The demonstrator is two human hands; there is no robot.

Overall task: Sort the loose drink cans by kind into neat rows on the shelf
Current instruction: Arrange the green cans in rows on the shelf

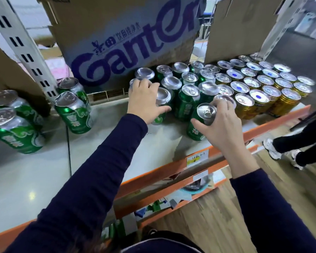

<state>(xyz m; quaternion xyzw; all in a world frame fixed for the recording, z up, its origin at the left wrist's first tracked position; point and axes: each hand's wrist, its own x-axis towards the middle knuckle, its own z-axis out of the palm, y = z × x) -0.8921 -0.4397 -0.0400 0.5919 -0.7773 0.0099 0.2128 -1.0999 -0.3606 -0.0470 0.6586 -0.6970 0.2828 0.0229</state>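
Note:
On the pale shelf [44,176], green cans [188,99] stand in rows at centre, with gold cans [274,95] in rows to their right. My left hand [144,103] grips a green can [162,99] at the front left of the green rows, fingers curled round its side. A green can [201,125] at the front of the group is held near its top by my right hand [221,125]. Several loose green cans [71,112] stand at the left.
A big cardboard box [124,42] with blue lettering stands behind the cans, another box [243,26] to its right. A slotted metal upright [26,50] rises at left. The shelf has an orange front edge [171,170]. A person's legs and shoes [281,148] stand at right on the wood floor.

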